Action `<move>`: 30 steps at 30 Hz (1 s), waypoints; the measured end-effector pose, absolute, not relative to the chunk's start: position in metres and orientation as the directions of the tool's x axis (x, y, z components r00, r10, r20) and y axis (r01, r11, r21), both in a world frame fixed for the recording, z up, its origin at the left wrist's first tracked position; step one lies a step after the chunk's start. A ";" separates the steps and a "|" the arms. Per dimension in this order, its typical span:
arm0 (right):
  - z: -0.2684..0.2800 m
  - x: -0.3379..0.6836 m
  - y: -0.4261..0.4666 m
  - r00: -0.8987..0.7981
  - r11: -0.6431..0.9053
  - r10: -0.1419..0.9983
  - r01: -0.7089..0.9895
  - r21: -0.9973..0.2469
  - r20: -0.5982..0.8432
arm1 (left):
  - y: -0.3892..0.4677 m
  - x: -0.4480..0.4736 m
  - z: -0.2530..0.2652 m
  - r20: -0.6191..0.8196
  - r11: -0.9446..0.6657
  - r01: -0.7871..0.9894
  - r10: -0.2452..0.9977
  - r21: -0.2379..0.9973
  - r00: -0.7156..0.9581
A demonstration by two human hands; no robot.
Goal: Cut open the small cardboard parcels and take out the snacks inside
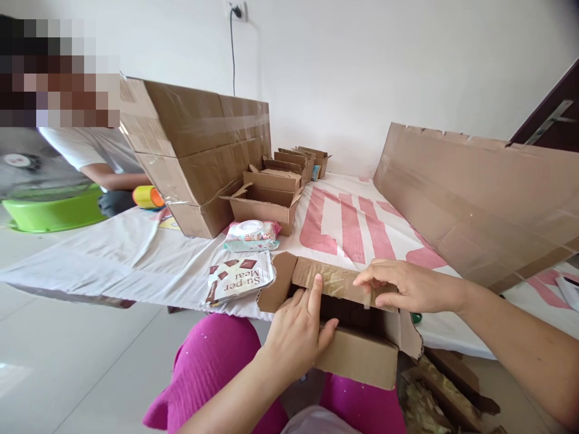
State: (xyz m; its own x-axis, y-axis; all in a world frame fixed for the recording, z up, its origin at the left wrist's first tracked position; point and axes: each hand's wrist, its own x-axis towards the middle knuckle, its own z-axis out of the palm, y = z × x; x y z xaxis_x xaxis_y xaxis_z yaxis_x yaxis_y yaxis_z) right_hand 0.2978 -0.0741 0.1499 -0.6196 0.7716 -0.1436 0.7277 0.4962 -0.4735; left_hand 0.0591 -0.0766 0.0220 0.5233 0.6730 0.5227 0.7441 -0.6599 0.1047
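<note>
In front of me, at the table's edge above my knees, a small cardboard box (pixel 362 355) lies with its flaps spread and its dark inside showing. Crinkled tape (pixel 332 286) covers part of its far flap. My left hand (pixel 296 328) rests over the box's opening, index finger stretched onto the far flap and thumb apart. At the right end of that flap is my right hand (pixel 400 286), fingers bent and thumb apart from them. A thin, light strip hangs below its fingers; I cannot tell whether they touch it.
Left of the box are a Super Meal packet (pixel 242 278) and a wipes pack (pixel 252 235). Open cartons (pixel 265 208) line up behind, beside stacked boxes (pixel 199 138). A large cardboard panel (pixel 479 199) leans right. Cardboard scraps (pixel 438 386) lie below. Another person (pixel 108 150) sits left.
</note>
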 end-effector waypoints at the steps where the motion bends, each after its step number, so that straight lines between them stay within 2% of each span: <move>1: 0.149 0.298 -0.074 -0.607 0.492 0.782 0.740 -0.459 -0.140 | -0.077 0.059 0.022 0.520 -0.660 0.743 0.675 0.108 0.524; 4: 0.146 0.300 -0.075 -0.572 0.464 0.808 0.767 -0.443 -0.142 | -0.077 0.058 0.023 0.511 -0.667 0.736 0.676 0.117 0.531; 12: 0.140 0.304 -0.075 -0.607 0.489 0.782 0.739 -0.463 -0.144 | -0.076 0.058 0.025 0.476 -0.674 0.726 0.688 0.137 0.548; 15: 0.138 0.313 -0.072 -0.595 0.507 0.794 0.761 -0.405 -0.123 | -0.073 0.055 0.023 0.487 -0.665 0.734 0.691 0.138 0.535; 18: 0.131 0.339 -0.068 -0.448 0.422 0.893 0.867 -0.266 -0.046 | -0.067 0.050 0.019 0.522 -0.611 0.779 0.713 0.137 0.468; 20: 0.123 0.362 -0.067 -0.327 0.320 0.945 0.920 -0.225 0.008 | -0.063 0.048 0.016 0.532 -0.574 0.807 0.730 0.138 0.428; 24: 0.107 0.398 -0.071 -0.235 0.251 0.967 0.940 -0.230 0.097 | -0.059 0.049 0.013 0.535 -0.556 0.818 0.740 0.145 0.408; 30: 0.093 0.406 -0.076 -0.127 0.252 0.914 0.922 -0.293 0.385 | -0.062 0.057 0.013 0.552 -0.604 0.769 0.722 0.208 0.418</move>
